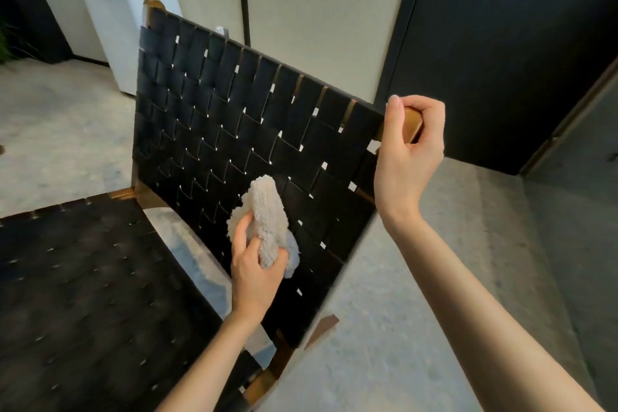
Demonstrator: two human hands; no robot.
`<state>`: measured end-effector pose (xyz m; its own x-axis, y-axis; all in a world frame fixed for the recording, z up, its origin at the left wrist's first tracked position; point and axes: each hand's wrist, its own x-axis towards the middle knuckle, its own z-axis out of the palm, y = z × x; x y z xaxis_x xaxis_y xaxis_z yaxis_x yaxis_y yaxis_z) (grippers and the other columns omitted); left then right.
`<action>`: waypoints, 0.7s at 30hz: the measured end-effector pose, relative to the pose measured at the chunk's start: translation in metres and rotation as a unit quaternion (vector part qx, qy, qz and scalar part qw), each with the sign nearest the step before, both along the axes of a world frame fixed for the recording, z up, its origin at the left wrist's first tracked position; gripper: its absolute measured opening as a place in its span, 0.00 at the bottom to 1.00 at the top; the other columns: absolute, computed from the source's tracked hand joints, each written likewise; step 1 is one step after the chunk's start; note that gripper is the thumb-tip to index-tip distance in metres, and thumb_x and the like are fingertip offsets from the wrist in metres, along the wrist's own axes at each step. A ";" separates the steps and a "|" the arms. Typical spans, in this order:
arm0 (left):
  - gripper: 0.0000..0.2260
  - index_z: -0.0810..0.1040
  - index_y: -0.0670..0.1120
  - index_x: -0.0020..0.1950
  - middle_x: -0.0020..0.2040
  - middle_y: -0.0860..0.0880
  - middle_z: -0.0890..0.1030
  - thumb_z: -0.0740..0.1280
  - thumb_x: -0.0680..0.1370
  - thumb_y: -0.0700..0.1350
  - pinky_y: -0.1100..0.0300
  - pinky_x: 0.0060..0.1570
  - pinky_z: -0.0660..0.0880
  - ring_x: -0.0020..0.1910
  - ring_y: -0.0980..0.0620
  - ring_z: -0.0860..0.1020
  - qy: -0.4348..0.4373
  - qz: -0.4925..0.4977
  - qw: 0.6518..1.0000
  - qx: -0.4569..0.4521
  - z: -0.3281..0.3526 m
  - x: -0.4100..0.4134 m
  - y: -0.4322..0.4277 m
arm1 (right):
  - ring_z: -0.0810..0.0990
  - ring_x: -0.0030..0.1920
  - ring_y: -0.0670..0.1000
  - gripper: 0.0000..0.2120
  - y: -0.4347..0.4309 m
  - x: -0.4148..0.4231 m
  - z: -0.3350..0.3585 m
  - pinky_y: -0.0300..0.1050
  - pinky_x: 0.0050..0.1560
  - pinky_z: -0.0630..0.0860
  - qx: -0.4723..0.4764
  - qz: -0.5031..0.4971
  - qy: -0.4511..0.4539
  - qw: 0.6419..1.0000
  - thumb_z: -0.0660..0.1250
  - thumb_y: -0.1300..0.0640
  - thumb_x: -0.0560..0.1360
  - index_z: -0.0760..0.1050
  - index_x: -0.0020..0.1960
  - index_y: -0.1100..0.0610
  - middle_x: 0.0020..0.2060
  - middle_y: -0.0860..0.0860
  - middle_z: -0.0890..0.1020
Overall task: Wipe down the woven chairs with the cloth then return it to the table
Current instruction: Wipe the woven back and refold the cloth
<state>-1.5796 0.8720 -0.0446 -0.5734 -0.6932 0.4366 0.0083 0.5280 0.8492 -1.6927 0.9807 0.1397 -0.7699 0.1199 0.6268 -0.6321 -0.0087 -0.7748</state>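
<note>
A chair with a black woven backrest (pixel 214 104) and black woven seat (pixel 83 284) on a wooden frame fills the middle and left of the head view. My left hand (pixel 255 264) grips a fluffy cream cloth (pixel 266 211) and presses it against the lower part of the backrest. My right hand (pixel 406 147) curls round the wooden top corner post (pixel 413 125) of the backrest at the right. No table is in view.
A white appliance (pixel 133 20) stands on the floor behind the chair at the upper left. Pale wall panels and a dark wall (pixel 501 43) rise behind. Grey carpet (pixel 434 278) stretches to the right of the chair.
</note>
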 end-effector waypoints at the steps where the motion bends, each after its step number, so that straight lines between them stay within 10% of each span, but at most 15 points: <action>1: 0.26 0.67 0.46 0.70 0.68 0.53 0.66 0.70 0.73 0.38 0.54 0.62 0.74 0.67 0.55 0.68 0.006 0.016 1.000 0.016 -0.009 0.001 -0.003 | 0.74 0.41 0.38 0.03 -0.001 0.000 -0.001 0.31 0.43 0.71 -0.002 0.002 0.005 1.000 0.64 0.57 0.79 0.71 0.47 0.54 0.39 0.41 0.75; 6: 0.24 0.58 0.67 0.70 0.66 0.68 0.61 0.63 0.79 0.49 0.68 0.64 0.67 0.66 0.68 0.64 0.091 0.017 0.992 0.081 -0.010 -0.015 -0.003 | 0.76 0.42 0.39 0.05 -0.004 -0.007 -0.009 0.32 0.44 0.72 0.000 -0.003 0.028 1.000 0.62 0.52 0.80 0.68 0.46 0.49 0.39 0.42 0.75; 9: 0.21 0.48 0.78 0.66 0.68 0.73 0.57 0.54 0.78 0.62 0.57 0.73 0.54 0.74 0.60 0.54 0.140 -0.040 0.989 0.006 0.037 -0.045 -0.001 | 0.76 0.42 0.38 0.08 -0.006 -0.012 -0.012 0.31 0.44 0.72 -0.007 0.001 0.039 0.999 0.57 0.51 0.82 0.67 0.44 0.46 0.39 0.40 0.76; 17: 0.25 0.67 0.48 0.71 0.70 0.54 0.69 0.54 0.78 0.58 0.54 0.70 0.56 0.70 0.52 0.59 0.191 -0.093 0.954 -0.211 0.146 -0.090 0.040 | 0.74 0.40 0.39 0.13 0.002 -0.007 -0.010 0.38 0.46 0.73 0.012 0.033 0.008 0.999 0.49 0.51 0.84 0.68 0.45 0.50 0.40 0.42 0.74; 21: 0.23 0.69 0.48 0.71 0.72 0.52 0.67 0.54 0.79 0.56 0.53 0.64 0.63 0.65 0.50 0.61 0.162 -0.088 0.947 -0.262 0.113 -0.069 0.040 | 0.73 0.57 0.44 0.14 0.010 0.001 -0.007 0.44 0.63 0.71 0.062 0.083 0.003 0.995 0.48 0.53 0.84 0.66 0.66 0.54 0.56 0.49 0.73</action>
